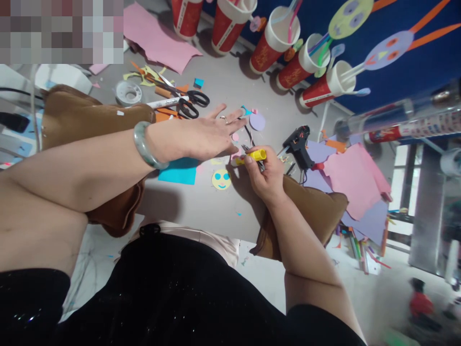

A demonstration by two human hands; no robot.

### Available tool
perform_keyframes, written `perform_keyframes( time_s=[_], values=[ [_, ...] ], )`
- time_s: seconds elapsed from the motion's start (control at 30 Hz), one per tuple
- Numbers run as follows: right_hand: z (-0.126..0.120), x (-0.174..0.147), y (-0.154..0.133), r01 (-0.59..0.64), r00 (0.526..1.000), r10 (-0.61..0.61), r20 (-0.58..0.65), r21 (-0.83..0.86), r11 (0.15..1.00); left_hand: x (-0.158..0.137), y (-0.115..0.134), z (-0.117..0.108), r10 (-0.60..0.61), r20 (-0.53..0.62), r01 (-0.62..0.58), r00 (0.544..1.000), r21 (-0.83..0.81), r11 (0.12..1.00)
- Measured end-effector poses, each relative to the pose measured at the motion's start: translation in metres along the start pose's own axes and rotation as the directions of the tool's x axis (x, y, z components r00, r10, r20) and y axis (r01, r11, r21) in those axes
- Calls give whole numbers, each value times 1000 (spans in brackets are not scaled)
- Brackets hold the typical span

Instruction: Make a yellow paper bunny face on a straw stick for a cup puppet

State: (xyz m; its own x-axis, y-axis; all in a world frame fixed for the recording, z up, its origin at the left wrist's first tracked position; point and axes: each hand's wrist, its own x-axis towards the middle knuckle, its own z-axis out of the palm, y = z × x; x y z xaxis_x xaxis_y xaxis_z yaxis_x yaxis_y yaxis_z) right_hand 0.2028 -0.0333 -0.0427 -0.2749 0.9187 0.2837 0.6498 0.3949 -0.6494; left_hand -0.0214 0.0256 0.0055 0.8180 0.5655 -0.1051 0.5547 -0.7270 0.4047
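Observation:
My left hand (207, 137) stretches over the table with its fingers apart, holding nothing. Its fingertips are close to a round lilac paper piece (257, 121) and a small blue scrap (246, 110). In my right hand (267, 175), curled fingers grip a yellow marker (257, 155); a thin pointed metal thing shows beside it, its kind unclear. Between my hands lies a yellow paper smiley face (221, 179) with blue eyes and a blue mouth. A blue paper sheet (177, 171) lies partly under my left wrist.
Black-handled scissors (188, 106), a tape roll (128, 92) and paper scraps lie at upper left. A black glue gun (299, 146) stands to the right, near pink paper (356, 178). Several red cups (271, 45) line the back. Brown cushions (311, 206) flank the table's front edge.

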Motion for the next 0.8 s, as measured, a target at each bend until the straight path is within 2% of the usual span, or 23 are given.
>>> perform_keyframes(
  time_s=[0.1,0.27,0.53,0.8],
  values=[
    [0,0,0,-7,1000,8,14,-9,1000,0,-1,1,31,47,-30,998,-5,1000],
    [0,0,0,-6,1000,6,14,-14,1000,1,1,0,10,70,-11,998,13,1000],
    [-4,-3,0,-17,993,22,-112,43,999,-1,-8,9,40,53,-46,998,106,993],
    [1,-1,-1,34,999,-35,-21,-31,999,-4,-10,14,63,22,-66,998,222,973]
  ],
)
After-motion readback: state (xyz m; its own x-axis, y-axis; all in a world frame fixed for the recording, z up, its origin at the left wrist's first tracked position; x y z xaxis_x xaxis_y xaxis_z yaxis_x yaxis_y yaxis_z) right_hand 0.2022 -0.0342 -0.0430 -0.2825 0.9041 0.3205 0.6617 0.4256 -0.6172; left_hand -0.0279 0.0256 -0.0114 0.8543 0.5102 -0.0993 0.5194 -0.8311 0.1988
